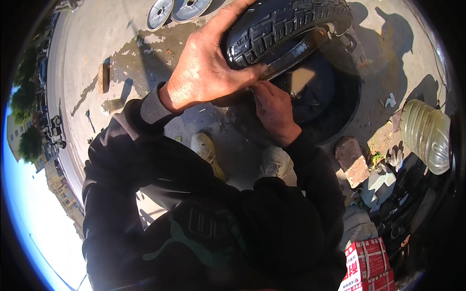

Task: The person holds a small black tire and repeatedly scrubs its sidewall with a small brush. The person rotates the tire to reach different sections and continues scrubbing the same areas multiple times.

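Note:
A wet black rubber tyre [269, 32] on a metal wheel rim [296, 52] is held up above a dark round basin [351, 112]. My left hand [207, 67] grips the tyre's near left end, its thumb pressed on the sidewall by the rim. Just below that thumb, my right hand [273, 105] has its fingers pinched together at the lower edge of the wheel; what they pinch is too small and shaded to tell. Murky liquid with a sunlit patch shows inside the basin.
Two metal discs [159, 14] lie at the top. At left are a brick [103, 78], a small bottle [112, 106] and a tool [90, 120]. At right stand a large ribbed plastic bottle [424, 136], a stone block [352, 160] and red boxes [373, 258].

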A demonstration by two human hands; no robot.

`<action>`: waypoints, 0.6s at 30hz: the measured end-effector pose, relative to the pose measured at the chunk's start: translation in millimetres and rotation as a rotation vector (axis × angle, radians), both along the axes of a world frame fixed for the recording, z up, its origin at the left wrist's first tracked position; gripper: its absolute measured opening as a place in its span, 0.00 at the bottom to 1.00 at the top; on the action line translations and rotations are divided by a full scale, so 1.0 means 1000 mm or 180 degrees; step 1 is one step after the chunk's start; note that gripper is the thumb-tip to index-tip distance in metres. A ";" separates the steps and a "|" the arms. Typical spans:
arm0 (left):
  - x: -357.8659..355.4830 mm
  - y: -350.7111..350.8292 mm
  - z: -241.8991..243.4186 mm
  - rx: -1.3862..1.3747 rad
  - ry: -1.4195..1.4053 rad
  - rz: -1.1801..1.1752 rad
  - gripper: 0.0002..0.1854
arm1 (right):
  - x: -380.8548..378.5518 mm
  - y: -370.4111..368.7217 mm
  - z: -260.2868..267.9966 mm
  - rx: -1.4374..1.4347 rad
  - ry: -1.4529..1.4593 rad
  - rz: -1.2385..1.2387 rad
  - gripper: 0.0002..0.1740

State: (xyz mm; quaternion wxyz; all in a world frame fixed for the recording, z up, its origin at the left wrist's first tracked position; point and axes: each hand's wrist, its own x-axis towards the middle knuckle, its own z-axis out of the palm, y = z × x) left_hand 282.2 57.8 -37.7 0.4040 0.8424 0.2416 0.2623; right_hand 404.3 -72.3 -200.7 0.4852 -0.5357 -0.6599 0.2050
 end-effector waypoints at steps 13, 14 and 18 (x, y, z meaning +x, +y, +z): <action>0.000 0.004 -0.010 -0.0694 -0.0363 0.0036 0.54 | 0.023 0.005 -0.034 -0.0062 -0.0920 0.0055 0.19; 0.001 0.007 -0.007 -0.0367 -0.0211 -0.0041 0.54 | 0.020 0.003 -0.032 0.0005 -0.0868 0.0098 0.18; -0.001 0.005 -0.004 -0.0258 -0.0127 0.0016 0.54 | 0.010 0.003 -0.018 0.0056 -0.1061 0.0103 0.16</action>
